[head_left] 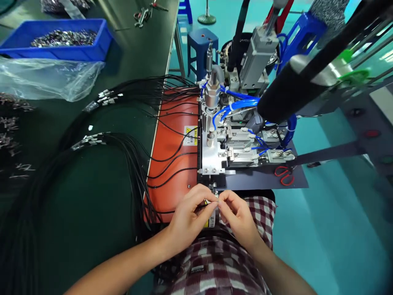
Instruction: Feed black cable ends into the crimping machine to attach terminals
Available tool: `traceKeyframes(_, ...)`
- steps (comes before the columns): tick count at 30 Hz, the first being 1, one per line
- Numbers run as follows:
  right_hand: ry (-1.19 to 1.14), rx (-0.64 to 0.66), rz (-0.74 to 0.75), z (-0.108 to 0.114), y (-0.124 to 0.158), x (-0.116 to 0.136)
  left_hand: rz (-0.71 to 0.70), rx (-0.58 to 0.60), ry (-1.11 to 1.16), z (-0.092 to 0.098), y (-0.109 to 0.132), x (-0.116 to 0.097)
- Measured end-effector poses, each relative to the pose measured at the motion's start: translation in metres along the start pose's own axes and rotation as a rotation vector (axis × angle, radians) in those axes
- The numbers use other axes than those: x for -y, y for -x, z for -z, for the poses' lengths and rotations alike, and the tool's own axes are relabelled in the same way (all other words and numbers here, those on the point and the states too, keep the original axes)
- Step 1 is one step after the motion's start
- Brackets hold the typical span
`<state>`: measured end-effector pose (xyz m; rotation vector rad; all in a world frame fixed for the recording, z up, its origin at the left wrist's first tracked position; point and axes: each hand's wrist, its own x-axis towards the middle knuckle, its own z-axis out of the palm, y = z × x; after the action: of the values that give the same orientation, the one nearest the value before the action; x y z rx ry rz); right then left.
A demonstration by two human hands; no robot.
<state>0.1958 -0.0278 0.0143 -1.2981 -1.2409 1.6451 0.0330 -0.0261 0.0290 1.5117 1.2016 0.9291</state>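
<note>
My left hand (pixel 188 217) is pinched shut on a thin black cable (pixel 167 212) that runs in from the left over the orange cover (pixel 172 139). Its fingertips meet those of my right hand (pixel 239 219), just in front of the machine's near end. The right thumb and forefinger are pressed together at the cable's end; whatever small piece they pinch is hidden. Ahead of both hands stands the metal machine (pixel 211 155) with blue air tubes (pixel 242 104). Several other black cables lead from its left side across the cover.
Bundled black cables (pixel 125 151) with metal ends lie on the dark green table (pixel 92 196). A blue bin (pixel 61 53) of small metal parts stands behind a clear plastic bag (pixel 55 78). Red-handled scissors (pixel 284 175) rest at right. A black cylinder (pixel 282 94) overhangs the machine.
</note>
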Motion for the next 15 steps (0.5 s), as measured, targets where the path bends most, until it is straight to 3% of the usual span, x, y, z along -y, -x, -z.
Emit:
traceKeyframes(3,-0.173,0.066,-0.103,-0.003,-0.002,-0.001,0.012,0.04,0.044,-0.001,0.004,0.003)
traceKeyframes(7,-0.062,-0.018,-0.066,-0.008,0.001,-0.003,0.102,0.1,0.118,0.001,0.004,0.007)
traceKeyframes(12,0.476,-0.223,0.249,-0.011,0.008,-0.002,0.406,0.068,0.212,0.004,0.005,0.015)
traceKeyframes(15,0.699,-0.286,0.427,-0.011,0.012,0.001,0.418,0.006,0.167,0.004,0.011,0.017)
